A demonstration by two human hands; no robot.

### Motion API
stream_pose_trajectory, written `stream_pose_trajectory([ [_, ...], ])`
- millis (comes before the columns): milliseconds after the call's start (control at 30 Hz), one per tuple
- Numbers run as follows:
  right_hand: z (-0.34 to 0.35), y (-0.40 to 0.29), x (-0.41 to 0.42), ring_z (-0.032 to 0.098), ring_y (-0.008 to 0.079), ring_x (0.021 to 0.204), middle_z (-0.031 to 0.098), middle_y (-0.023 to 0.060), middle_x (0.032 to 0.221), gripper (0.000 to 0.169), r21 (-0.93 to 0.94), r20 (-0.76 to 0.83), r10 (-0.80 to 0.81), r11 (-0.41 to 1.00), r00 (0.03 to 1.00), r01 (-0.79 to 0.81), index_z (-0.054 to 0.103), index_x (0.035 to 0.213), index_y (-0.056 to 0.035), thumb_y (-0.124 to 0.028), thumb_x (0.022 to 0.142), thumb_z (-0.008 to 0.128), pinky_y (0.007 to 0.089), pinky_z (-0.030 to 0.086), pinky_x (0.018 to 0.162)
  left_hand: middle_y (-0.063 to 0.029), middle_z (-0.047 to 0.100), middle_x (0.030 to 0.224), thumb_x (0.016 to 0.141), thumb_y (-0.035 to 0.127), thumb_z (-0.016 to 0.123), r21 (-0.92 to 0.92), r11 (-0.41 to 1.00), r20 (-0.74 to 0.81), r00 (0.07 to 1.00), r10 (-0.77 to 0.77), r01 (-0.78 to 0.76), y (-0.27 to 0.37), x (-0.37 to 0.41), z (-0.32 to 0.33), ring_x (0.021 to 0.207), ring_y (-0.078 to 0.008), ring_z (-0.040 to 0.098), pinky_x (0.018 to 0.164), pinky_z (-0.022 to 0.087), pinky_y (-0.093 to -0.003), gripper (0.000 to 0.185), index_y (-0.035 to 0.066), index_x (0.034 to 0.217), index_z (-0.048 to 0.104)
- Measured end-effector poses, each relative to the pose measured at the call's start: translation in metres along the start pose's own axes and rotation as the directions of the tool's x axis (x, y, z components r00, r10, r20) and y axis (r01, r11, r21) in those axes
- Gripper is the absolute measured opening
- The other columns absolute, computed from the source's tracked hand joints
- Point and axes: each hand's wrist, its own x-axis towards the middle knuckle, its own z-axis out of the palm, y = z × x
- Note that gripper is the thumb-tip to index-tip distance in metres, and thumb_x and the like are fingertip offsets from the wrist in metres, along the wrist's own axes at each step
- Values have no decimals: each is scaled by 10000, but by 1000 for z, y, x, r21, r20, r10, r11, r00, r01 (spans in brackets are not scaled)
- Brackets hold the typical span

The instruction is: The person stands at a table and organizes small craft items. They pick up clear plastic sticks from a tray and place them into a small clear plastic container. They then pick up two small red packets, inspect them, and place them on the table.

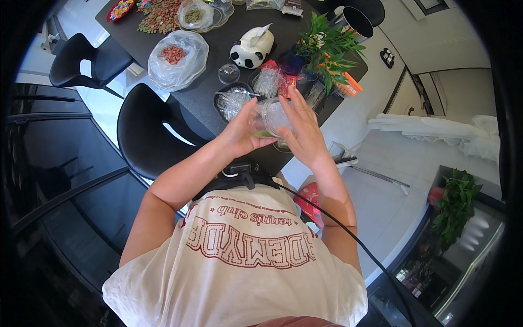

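Note:
Between my hands, above the near edge of the dark table, is a clear plastic jar (pixel 261 119) lying on its side, with something green inside its lower part. My left hand (pixel 239 133) grips the jar's body from the left and below. My right hand (pixel 303 130) is at its right end, fingers spread upward and thumb against the rim or lid; whether a lid is on is unclear. Just beyond the jar sit a dark tray (pixel 222 102) of clear thin pieces and a bundle of clear packets (pixel 267 81) beside red packets (pixel 287 86).
The dark table (pixel 196 107) also bears a plastic-lined bowl of reddish nuts (pixel 173 54), a panda-shaped tissue holder (pixel 252 47), a small glass bowl (pixel 229 74) and a leafy plant (pixel 333 49). A black chair (pixel 143 131) stands at the left. A black cable (pixel 351 235) runs past my right arm.

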Motion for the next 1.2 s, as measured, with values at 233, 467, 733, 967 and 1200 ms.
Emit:
stream_pose_trajectory([
  [233,2,14,2,346,354,1377,393,175,1468,476,109,56,-11,994,998,5,527,1329,-81,-223,885,625,421,318,1087,-97,531,1304,953,591,403,-40,999,-30,999,-33,32,-4,-4,1,1190,-254,535,999,441,-445,591,152,1344,466],
  [467,-20,8,7,276,376,1408,252,229,1526,707,272,285,80,949,955,-161,387,1431,-92,-290,823,689,409,283,1123,-97,525,1293,965,553,421,159,987,-42,998,42,-35,-4,-6,-2,1213,-259,517,992,439,-465,578,152,1381,402],
  [733,-18,6,14,257,357,1420,198,211,1552,959,128,468,151,963,871,-236,244,1499,-102,-307,718,762,415,285,1126,-72,518,1282,974,470,474,240,969,-53,996,70,-55,-8,-6,-4,1174,-236,536,944,454,-464,456,151,1300,463],
  [967,-24,-5,22,435,348,1308,271,179,1527,813,-85,457,184,983,870,-163,296,1472,-118,-169,762,689,389,414,1036,-112,514,1283,961,506,478,143,989,-27,999,-26,29,-4,2,-17,1162,-260,547,978,451,-478,519,149,1336,438],
  [1200,-13,12,9,498,327,1254,414,131,1459,521,116,227,74,988,971,-102,493,1348,-88,-131,846,626,379,448,996,-114,519,1297,954,557,443,3,998,-72,996,-56,56,-2,-3,-2,1215,-274,513,1020,431,-454,589,136,1366,418],
])
